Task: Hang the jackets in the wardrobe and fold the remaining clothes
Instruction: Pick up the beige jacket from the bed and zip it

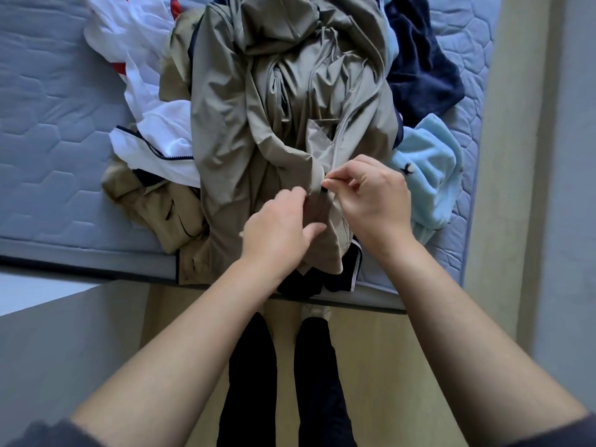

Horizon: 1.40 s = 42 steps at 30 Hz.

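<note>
a thin grey-beige zip-up jacket (pixel 290 124) lies crumpled on top of the clothes pile in the middle of the frame, its hem at the near edge of the quilted pale blue mattress (pixel 48 140). just below centre, the left hand (pixel 277 227) grips the jacket's front edge beside the zip, while the right hand (pixel 371 195) pinches the small dark zipper pull (pixel 324 188) between thumb and fingertips. a light blue fleece garment (pixel 425 175) lies at centre right, and a white jacket with navy trim (pixel 154 133) at centre left.

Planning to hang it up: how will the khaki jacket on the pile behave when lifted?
Probably floppy: the khaki jacket lies in deep, loose folds. Likely light, as the thin fabric creases sharply. Its sheen suggests it could slip when held loosely.
</note>
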{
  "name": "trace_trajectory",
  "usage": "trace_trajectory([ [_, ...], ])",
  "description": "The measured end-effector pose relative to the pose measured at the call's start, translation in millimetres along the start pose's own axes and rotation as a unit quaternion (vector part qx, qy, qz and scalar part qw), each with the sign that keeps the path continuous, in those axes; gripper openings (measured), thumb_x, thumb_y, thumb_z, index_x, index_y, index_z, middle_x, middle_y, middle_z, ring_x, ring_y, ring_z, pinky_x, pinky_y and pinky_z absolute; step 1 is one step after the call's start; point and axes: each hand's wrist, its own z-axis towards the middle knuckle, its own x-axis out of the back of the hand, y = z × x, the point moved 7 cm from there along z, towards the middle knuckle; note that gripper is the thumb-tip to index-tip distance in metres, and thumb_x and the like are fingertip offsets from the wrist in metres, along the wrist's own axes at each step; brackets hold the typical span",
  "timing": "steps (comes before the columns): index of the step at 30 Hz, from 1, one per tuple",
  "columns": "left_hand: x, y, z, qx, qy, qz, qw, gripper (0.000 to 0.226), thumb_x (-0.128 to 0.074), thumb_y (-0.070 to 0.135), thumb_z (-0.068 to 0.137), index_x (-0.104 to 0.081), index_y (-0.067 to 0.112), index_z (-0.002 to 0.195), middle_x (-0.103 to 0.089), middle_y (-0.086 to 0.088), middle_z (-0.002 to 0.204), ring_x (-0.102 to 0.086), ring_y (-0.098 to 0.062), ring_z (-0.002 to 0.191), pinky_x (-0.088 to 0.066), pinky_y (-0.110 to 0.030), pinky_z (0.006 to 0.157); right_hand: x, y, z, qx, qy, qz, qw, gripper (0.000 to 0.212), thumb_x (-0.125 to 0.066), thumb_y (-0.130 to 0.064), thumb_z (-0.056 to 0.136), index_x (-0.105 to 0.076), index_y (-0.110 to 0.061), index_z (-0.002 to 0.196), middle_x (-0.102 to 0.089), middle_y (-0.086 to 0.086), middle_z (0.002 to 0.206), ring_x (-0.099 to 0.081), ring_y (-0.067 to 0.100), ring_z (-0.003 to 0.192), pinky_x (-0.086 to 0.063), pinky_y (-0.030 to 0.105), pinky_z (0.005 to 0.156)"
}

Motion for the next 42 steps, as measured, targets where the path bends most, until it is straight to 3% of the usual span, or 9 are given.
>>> trace_trajectory([
  [7, -26.1, -14.3, 17.1, -0.017, -0.068, -0.011, 0.997, 0.017, -0.058, 0.039, 0.086, -0.054, 0.023, 0.080, -0.065, -0.002, 0.085, -0.061, -0.032, 0.086, -0.038, -0.032, 0.062, 7.0, 2.4, 14.6, 0.003, 0.035, -0.019, 0.999, 0.012, -0.070, -0.028, 0.084, -0.074, -0.017, 0.081, -0.065, -0.005, 0.080, -0.060, 0.018, 0.069, -0.048, 0.039, 0.061],
  [12, -59.9, -57.3, 8.0, 0.027, -0.181, 0.088, 0.979, 0.025, -0.060, 0.039, 0.087, -0.062, 0.020, 0.103, -0.065, -0.005, 0.101, -0.062, -0.030, 0.098, -0.038, -0.030, 0.067, 16.4, -2.1, 45.5, 0.001, 0.070, 0.004, 0.998, 0.009, -0.069, -0.028, 0.084, -0.074, -0.020, 0.082, -0.065, -0.008, 0.082, -0.060, 0.015, 0.071, -0.050, 0.038, 0.065],
  [15, -55.6, -66.5, 18.6, 0.041, -0.198, 0.088, 0.975, 0.026, -0.061, 0.043, 0.084, -0.061, 0.021, 0.098, -0.063, -0.001, 0.094, -0.062, -0.028, 0.095, -0.037, -0.029, 0.066, 14.7, -7.8, 50.7, 0.009, 0.070, 0.015, 0.997, 0.009, -0.069, -0.027, 0.085, -0.074, -0.019, 0.082, -0.065, -0.008, 0.081, -0.059, 0.016, 0.069, -0.050, 0.038, 0.064],
  [20, 1.4, -26.9, 67.4, 0.018, -0.053, -0.061, 0.997, 0.035, -0.066, 0.053, 0.075, -0.051, 0.022, 0.080, -0.060, 0.004, 0.080, -0.055, -0.023, 0.076, -0.040, -0.033, 0.060, 11.5, -9.7, 61.1, 0.007, 0.075, 0.023, 0.997, 0.010, -0.069, -0.026, 0.085, -0.074, -0.018, 0.084, -0.065, -0.007, 0.082, -0.061, 0.019, 0.070, -0.051, 0.040, 0.065],
  [24, 20.5, -1.4, 95.5, -0.043, 0.003, -0.047, 0.998, 0.026, -0.065, 0.042, 0.081, -0.056, 0.018, 0.076, -0.067, -0.002, 0.080, -0.061, -0.031, 0.082, -0.042, -0.034, 0.059, 15.0, -12.2, 71.1, 0.010, 0.103, 0.021, 0.994, 0.010, -0.070, -0.025, 0.084, -0.074, -0.016, 0.082, -0.065, -0.003, 0.079, -0.060, 0.021, 0.068, -0.049, 0.038, 0.061],
  [31, -49.7, -54.0, 58.7, 0.010, -0.218, 0.106, 0.970, 0.028, -0.061, 0.046, 0.086, -0.058, 0.018, 0.084, -0.065, -0.007, 0.100, -0.062, -0.030, 0.098, -0.047, -0.034, 0.074, 28.4, -13.7, 103.5, 0.029, 0.134, 0.024, 0.990, 0.011, -0.071, -0.025, 0.084, -0.074, -0.015, 0.081, -0.066, -0.002, 0.079, -0.060, 0.019, 0.066, -0.049, 0.040, 0.061],
  [35, -6.0, -28.9, 101.7, 0.012, -0.104, -0.004, 0.994, 0.037, -0.064, 0.059, 0.075, -0.054, 0.023, 0.077, -0.066, 0.001, 0.088, -0.063, -0.023, 0.085, -0.042, -0.030, 0.062, 29.0, -12.7, 112.1, 0.029, 0.140, 0.030, 0.989, 0.011, -0.070, -0.024, 0.085, -0.073, -0.016, 0.079, -0.065, -0.003, 0.078, -0.058, 0.018, 0.065, -0.049, 0.041, 0.060],
  [38, 32.8, -2.3, 129.5, -0.033, -0.002, -0.082, 0.996, 0.027, -0.065, 0.047, 0.080, -0.059, 0.021, 0.077, -0.067, 0.000, 0.080, -0.062, -0.026, 0.080, -0.044, -0.033, 0.059, 28.2, -14.9, 116.1, 0.030, 0.143, 0.029, 0.989, 0.011, -0.070, -0.024, 0.084, -0.073, -0.015, 0.079, -0.065, -0.002, 0.078, -0.058, 0.019, 0.064, -0.049, 0.041, 0.059],
  [42, 17.2, -12.6, 119.0, -0.052, -0.028, 0.012, 0.998, 0.031, -0.065, 0.039, 0.084, -0.048, 0.018, 0.069, -0.065, -0.006, 0.079, -0.062, -0.033, 0.081, -0.035, -0.031, 0.058, 21.7, -15.2, 118.1, 0.030, 0.121, 0.011, 0.992, 0.011, -0.069, -0.025, 0.085, -0.073, -0.016, 0.079, -0.066, -0.002, 0.080, -0.060, 0.021, 0.067, -0.048, 0.040, 0.060],
])
